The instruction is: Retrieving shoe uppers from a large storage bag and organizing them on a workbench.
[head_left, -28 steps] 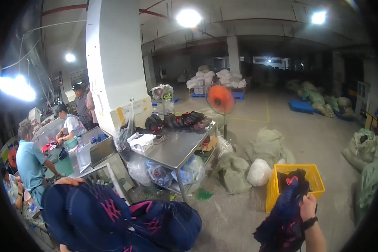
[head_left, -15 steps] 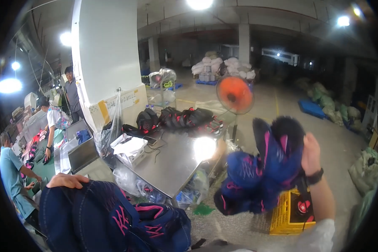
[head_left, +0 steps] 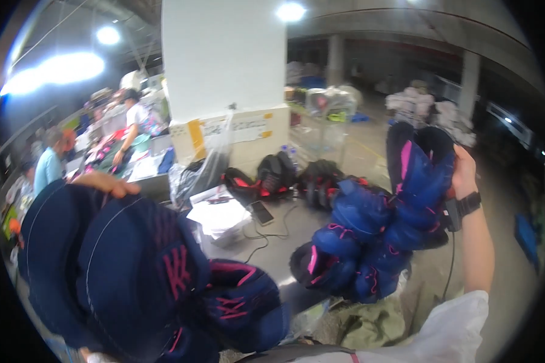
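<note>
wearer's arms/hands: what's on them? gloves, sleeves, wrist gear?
Both hands bare, no gloves. Right hand has a black band-like wrist device on the wrist, forearm bare below it, then a white short sleeve. Left hand shows only fingers; its arm is hidden.

A white pillar (head_left: pixel 224 66) rises behind a steel table (head_left: pixel 284 242); black bags (head_left: pixel 272 178) lie on it.

A steel table (head_left: pixel 297 242) carries black-red bags (head_left: pixel 272 178), a phone (head_left: pixel 261 213), cables and folded papers (head_left: pixel 218 215)
</note>
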Demonstrator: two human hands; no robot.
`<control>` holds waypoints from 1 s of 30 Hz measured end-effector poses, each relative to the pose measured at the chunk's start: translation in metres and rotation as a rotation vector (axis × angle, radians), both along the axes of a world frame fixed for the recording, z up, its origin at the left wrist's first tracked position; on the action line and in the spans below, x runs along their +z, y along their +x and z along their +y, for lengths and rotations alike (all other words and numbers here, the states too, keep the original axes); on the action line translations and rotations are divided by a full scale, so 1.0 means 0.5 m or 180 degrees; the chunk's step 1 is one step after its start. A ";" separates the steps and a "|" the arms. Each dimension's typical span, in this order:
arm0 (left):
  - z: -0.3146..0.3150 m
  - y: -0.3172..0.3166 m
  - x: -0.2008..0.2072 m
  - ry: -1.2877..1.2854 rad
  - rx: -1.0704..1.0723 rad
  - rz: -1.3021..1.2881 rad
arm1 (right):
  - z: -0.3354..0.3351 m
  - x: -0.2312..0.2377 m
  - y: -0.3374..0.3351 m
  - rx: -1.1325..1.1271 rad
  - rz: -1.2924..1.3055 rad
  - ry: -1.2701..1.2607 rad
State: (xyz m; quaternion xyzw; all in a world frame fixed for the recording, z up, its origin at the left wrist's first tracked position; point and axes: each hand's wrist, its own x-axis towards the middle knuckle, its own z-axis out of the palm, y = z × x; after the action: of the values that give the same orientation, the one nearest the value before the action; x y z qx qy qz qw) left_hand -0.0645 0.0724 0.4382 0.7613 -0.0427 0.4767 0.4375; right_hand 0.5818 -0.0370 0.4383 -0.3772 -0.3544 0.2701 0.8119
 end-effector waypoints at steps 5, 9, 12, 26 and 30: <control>0.064 0.110 -0.054 -0.0493 0.0569 -0.0017 | 0.265 -0.157 0.256 -0.0154 -0.0085 -0.0389; 0.135 0.160 -0.107 -0.0737 0.0776 -0.0015 | 0.410 -0.289 0.411 0.0076 -0.0274 -0.0708; 0.155 0.162 -0.191 -0.0683 0.0724 -0.0360 | 0.496 -0.346 0.455 -0.0459 -0.0509 -0.1221; 0.204 0.237 -0.137 -0.0806 0.1859 0.0314 | 0.441 -0.164 -0.284 0.2063 -0.4783 -0.0277; 0.110 0.355 -0.079 0.0876 0.1279 0.0419 | 0.400 -0.142 -0.497 0.3504 -0.3736 -0.0911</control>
State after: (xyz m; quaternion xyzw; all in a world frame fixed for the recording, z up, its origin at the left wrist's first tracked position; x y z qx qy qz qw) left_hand 0.1127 0.1273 0.3985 0.8362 0.0735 0.4932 0.2281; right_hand 0.3335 0.1627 0.3675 -0.3292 -0.8184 0.4313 0.1890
